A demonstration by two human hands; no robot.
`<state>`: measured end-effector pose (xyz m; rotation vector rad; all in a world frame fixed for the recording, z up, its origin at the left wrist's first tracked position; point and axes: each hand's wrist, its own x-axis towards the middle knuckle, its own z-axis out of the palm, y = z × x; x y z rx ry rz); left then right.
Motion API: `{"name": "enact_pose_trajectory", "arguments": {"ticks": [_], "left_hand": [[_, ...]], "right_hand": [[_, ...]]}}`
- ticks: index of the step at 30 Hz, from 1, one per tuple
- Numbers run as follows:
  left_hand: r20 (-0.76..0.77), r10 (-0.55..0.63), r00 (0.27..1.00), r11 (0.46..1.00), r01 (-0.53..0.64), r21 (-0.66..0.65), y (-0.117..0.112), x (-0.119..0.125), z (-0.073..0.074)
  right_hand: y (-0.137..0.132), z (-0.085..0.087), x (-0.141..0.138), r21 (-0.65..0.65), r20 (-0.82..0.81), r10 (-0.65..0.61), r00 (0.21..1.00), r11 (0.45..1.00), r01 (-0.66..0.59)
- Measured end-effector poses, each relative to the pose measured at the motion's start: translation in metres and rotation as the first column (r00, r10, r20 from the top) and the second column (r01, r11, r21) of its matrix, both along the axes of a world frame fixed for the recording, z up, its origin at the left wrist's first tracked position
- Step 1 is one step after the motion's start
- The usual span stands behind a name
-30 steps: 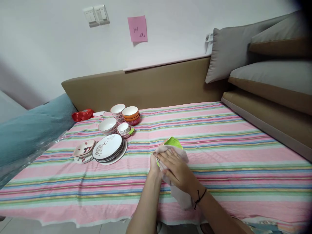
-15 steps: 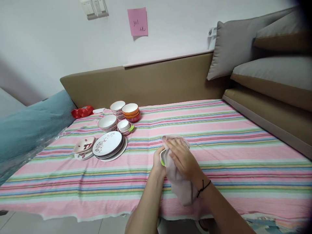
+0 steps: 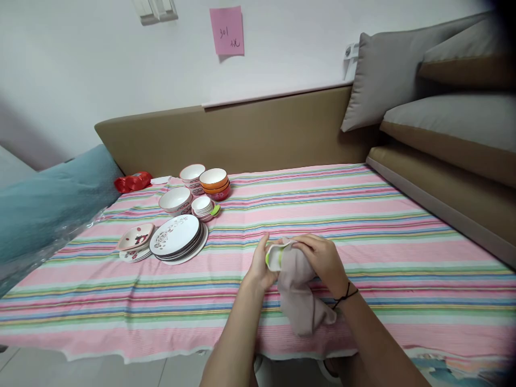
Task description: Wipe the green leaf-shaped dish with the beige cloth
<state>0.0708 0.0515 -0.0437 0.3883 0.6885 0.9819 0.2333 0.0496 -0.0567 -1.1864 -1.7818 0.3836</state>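
Observation:
Above the striped cloth, my left hand grips the left edge of a small green-and-white dish, fingers wrapped round it. My right hand is closed on a pale pink cloth and presses it against the dish's right side. The cloth hangs down below both hands and hides most of the dish. A black cord sits round my right wrist.
A stack of white patterned plates, small patterned dishes, white bowls, small cups and orange bowls stand at the left. A red bag lies behind them. Grey cushions rest on the brown bench at right.
The dish has turned from lying green face up to held on edge. My right hand with the cloth slid from on top of it to its right side.

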Motion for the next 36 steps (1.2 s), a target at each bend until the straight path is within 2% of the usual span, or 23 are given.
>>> {"name": "enact_pose_trajectory", "arguments": {"ticks": [2,4,6,9,12,15,18,20,22,24,26,28,30,33,36], "left_hand": [[0.008,0.028,1.000,0.999,-0.028,0.017,0.002,-0.002,0.002],[-0.040,0.074,0.996,0.991,-0.069,0.112,0.003,-0.001,0.005],[-0.140,0.122,0.983,0.966,-0.085,0.243,0.003,0.002,0.005],[-0.324,0.222,0.920,0.925,-0.094,0.367,0.003,0.005,0.003],[-0.438,0.311,0.843,0.897,-0.108,0.428,0.006,0.000,-0.001],[-0.477,0.335,0.812,0.845,-0.036,0.533,0.010,-0.006,-0.002],[-0.545,0.303,0.782,0.809,0.091,0.580,0.009,-0.008,-0.002],[-0.591,0.255,0.765,0.814,0.159,0.558,0.008,-0.007,-0.002],[-0.608,0.194,0.770,0.821,0.212,0.531,0.006,-0.006,-0.004],[-0.602,0.159,0.783,0.816,0.239,0.526,0.005,-0.005,-0.006],[-0.578,0.198,0.791,0.809,0.201,0.553,0.005,-0.003,-0.007],[-0.545,0.270,0.794,0.809,0.120,0.575,0.007,-0.001,-0.007],[-0.499,0.336,0.799,0.815,0.019,0.579,0.007,0.002,-0.007],[-0.418,0.398,0.816,0.803,-0.090,0.589,0.008,0.008,-0.005],[-0.371,0.433,0.821,0.778,-0.132,0.614,0.007,0.012,-0.005]], "right_hand": [[0.005,-0.009,0.005,-0.105,-0.083,-0.155,0.984,0.984,0.146],[0.009,-0.018,0.006,-0.251,-0.213,-0.271,0.939,0.944,0.215],[0.011,-0.025,0.003,-0.352,-0.384,-0.262,0.885,0.928,0.122],[0.009,-0.028,-0.008,-0.364,-0.567,-0.166,0.807,0.929,-0.065],[0.005,-0.025,-0.017,-0.397,-0.556,-0.166,0.814,0.914,-0.085],[0.003,-0.023,-0.018,-0.421,-0.506,-0.207,0.837,0.907,-0.030],[0.004,-0.021,-0.013,-0.408,-0.428,-0.258,0.866,0.911,0.070],[0.005,-0.020,-0.008,-0.409,-0.379,-0.323,0.867,0.899,0.156],[0.007,-0.020,-0.003,-0.437,-0.374,-0.405,0.834,0.870,0.227],[0.008,-0.021,-0.001,-0.483,-0.423,-0.454,0.785,0.845,0.228],[0.009,-0.024,-0.003,-0.511,-0.533,-0.426,0.731,0.851,0.124],[0.011,-0.029,-0.009,-0.477,-0.649,-0.352,0.675,0.879,-0.001],[0.011,-0.033,-0.015,-0.425,-0.696,-0.297,0.654,0.904,-0.041],[0.010,-0.033,-0.020,-0.441,-0.613,-0.375,0.695,0.893,0.092],[0.007,-0.027,-0.020,-0.471,-0.393,-0.410,0.823,0.858,0.203]]}}
